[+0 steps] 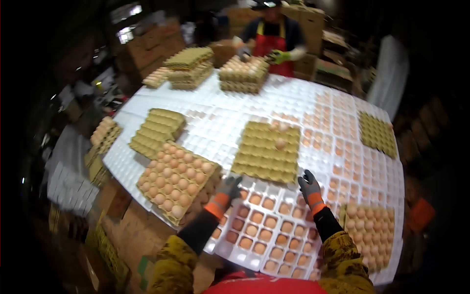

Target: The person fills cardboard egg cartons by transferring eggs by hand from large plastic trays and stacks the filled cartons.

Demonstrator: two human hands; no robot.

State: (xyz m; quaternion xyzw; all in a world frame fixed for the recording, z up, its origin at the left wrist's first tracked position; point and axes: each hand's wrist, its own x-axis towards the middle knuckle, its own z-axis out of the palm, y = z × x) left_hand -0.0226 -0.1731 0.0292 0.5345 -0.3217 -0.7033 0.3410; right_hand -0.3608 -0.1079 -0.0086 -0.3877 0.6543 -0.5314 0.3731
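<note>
My left hand [230,188], in a grey and orange glove, is at the near left corner of a green pulp tray [267,157]; its finger positions are blurred. My right hand [309,185], gloved alike, has its fingers apart beside the tray's near right corner. A few eggs [280,143] sit on that tray's far right part. Below both hands lie white plastic trays [276,213] with brown eggs [257,217] in their compartments. Left of my left hand is a stack of pulp trays topped with eggs [175,177].
A co-worker in a red apron [268,44] stands across the table by stacked egg trays [242,73]. More pulp trays [157,130] lie at the left, and others [377,132] at the right. A full egg tray [369,235] is at the near right.
</note>
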